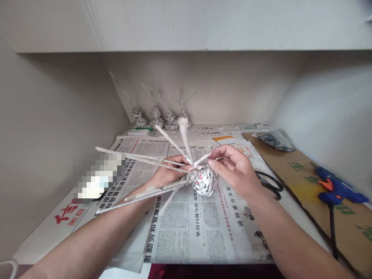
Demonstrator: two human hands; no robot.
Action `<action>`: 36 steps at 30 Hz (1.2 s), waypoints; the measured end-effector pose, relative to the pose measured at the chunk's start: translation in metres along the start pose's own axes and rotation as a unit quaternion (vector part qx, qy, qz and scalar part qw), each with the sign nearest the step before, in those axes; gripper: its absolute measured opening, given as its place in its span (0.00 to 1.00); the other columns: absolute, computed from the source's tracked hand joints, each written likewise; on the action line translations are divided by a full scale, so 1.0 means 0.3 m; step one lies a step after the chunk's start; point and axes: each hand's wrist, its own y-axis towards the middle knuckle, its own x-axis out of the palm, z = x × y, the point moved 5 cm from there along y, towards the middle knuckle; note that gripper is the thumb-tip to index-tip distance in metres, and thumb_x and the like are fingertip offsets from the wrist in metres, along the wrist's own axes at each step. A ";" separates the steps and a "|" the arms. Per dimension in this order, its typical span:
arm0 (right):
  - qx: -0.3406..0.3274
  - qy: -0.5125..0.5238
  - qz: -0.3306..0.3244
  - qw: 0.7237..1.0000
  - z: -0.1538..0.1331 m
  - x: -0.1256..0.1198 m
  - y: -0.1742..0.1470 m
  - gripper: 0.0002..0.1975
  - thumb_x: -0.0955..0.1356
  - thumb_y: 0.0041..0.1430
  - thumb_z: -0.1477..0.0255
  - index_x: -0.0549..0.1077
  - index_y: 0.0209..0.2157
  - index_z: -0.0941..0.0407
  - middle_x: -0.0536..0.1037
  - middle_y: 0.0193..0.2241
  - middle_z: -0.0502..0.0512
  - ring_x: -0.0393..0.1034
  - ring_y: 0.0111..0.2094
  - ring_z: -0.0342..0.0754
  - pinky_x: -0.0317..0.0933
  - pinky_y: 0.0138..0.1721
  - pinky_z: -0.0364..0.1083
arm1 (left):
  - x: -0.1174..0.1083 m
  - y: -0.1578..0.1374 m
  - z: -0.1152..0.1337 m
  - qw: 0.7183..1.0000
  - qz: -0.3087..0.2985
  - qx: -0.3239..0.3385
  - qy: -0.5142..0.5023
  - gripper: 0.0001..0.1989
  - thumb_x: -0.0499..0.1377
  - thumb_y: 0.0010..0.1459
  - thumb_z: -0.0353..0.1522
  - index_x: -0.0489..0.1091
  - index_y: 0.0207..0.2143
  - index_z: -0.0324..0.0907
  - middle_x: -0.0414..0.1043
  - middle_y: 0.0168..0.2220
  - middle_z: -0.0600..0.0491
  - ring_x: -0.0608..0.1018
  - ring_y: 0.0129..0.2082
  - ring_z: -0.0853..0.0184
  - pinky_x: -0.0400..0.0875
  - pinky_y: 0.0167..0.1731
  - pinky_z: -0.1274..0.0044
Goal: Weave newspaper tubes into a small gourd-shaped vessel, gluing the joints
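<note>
Loads of black-and-white printed newspaper under us; our left hand pinches in at the neck of the round, grey-white woven-paper ball above it, our right hand holds a slim white rolled-paper strip by its end. We'd go for even tension, bends snug.

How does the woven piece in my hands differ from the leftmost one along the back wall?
The held piece has paper strips splaying widely; the leftmost back piece has a thin strand rising. The held piece shows one rounded bulge; the back piece shows two, stacked. The held piece is gripped; the back piece stands untouched. Both look woven from paper.
</note>
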 end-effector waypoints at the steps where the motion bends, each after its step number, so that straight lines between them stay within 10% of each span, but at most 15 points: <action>1: -0.026 -0.038 0.006 0.999 -0.013 0.002 -0.005 0.05 0.71 0.56 0.69 0.71 0.33 0.53 0.76 0.37 0.53 0.70 0.39 0.48 0.63 0.42 0.50 | 0.000 0.001 -0.001 1.000 0.000 -0.008 -0.015 0.14 0.69 0.45 0.37 0.72 0.30 0.37 0.74 0.27 0.53 0.75 0.27 0.69 0.70 0.29 0.77; 18: -0.261 -0.345 0.000 0.901 -0.084 0.086 -0.068 0.06 0.65 0.60 0.78 0.74 0.33 0.54 0.76 0.29 0.52 0.66 0.38 0.50 0.61 0.43 0.50 | 0.026 0.013 -0.059 0.989 -0.048 -0.075 -0.114 0.15 0.72 0.40 0.34 0.71 0.25 0.36 0.73 0.21 0.55 0.74 0.19 0.72 0.67 0.21 0.79; 36: -0.378 -0.307 0.076 0.870 -0.119 0.086 -0.109 0.10 0.72 0.54 0.79 0.75 0.38 0.54 0.78 0.35 0.52 0.69 0.39 0.47 0.67 0.42 0.49 | 0.028 -0.012 -0.002 0.990 -0.046 -0.074 -0.112 0.18 0.72 0.41 0.36 0.71 0.30 0.35 0.72 0.23 0.55 0.73 0.23 0.69 0.65 0.26 0.77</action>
